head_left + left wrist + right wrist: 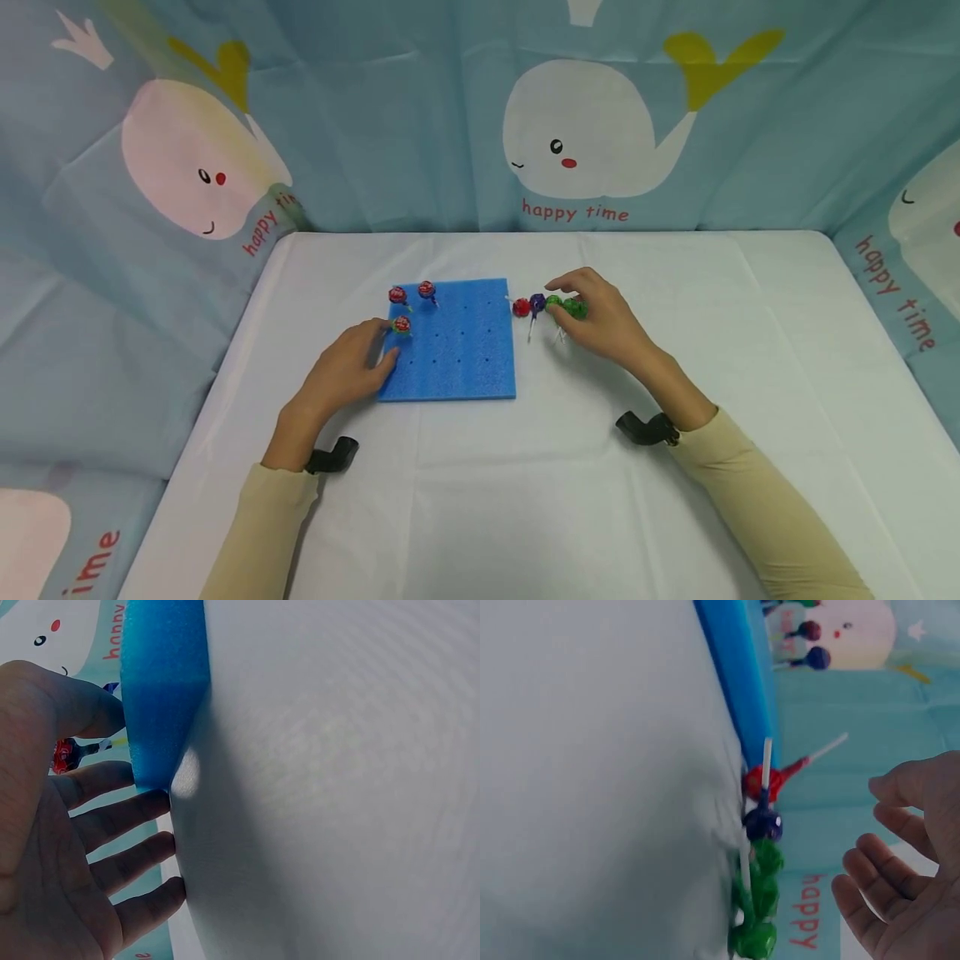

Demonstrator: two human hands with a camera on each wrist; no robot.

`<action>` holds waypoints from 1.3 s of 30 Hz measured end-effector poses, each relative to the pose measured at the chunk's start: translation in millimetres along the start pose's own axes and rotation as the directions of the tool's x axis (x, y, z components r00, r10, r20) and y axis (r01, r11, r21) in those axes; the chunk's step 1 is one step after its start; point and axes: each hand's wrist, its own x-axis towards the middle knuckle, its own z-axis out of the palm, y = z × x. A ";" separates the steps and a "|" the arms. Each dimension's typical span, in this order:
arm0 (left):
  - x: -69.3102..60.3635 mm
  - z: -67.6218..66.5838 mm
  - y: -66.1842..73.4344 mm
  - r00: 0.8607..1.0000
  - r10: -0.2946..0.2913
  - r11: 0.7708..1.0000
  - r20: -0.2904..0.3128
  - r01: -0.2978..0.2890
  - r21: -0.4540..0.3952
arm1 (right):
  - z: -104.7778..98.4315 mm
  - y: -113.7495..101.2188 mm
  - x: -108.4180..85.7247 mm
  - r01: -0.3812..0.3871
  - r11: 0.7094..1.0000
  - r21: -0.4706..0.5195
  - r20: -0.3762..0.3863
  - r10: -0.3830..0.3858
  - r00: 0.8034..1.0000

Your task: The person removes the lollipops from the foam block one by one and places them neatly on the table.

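Observation:
A blue foam board (450, 379) with small holes lies on the table. Three wrapped lollipops stand in its upper left part: two reddish ones (397, 296) (427, 289) at the back and a red-and-green one (402, 324) nearer. My left hand (341, 367) rests at the board's left edge; in the left wrist view its straight fingers (124, 821) and thumb touch the foam. Above the loose lollipops hovers my right hand (600, 317), fingers loosely bent, with nothing between them. Beneath it lie a red lollipop (759, 782), a purple one (763, 823) and several green ones (756, 940).
A white cloth (480, 500) covers the table. Behind it and at the sides hangs a blue curtain (420, 150) printed with whales. A dark wrist camera (335, 455) sits on the left wrist, another (647, 428) on the right.

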 end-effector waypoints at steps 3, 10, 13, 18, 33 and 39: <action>-1.3 -0.1 0.3 1.000 0.005 1.000 0.001 -0.005 -0.001 | 4.5 -6.6 -0.2 0.026 0.999 0.020 0.013 -0.026 1.000; -1.3 -0.8 1.7 1.000 0.012 1.000 -0.008 -0.012 0.005 | 13.4 -20.6 -1.1 0.077 0.995 0.071 0.010 -0.078 0.997; -2.1 -1.7 1.2 1.000 0.011 1.000 -0.006 -0.011 0.012 | 18.8 -27.8 0.0 0.097 0.991 0.088 0.012 -0.098 0.995; -2.6 -1.8 0.2 1.000 0.015 1.000 -0.008 -0.015 0.007 | 30.1 -40.3 3.0 0.143 0.985 0.098 0.014 -0.145 0.989; 0.7 -1.6 1.3 0.999 0.029 1.000 -0.016 -0.029 0.010 | 58.8 -63.0 13.8 0.188 0.970 0.155 0.056 -0.198 0.979; 0.0 0.5 0.7 1.000 0.029 1.000 -0.013 -0.028 0.009 | 69.9 -73.2 19.0 0.204 0.966 0.161 0.080 -0.219 0.972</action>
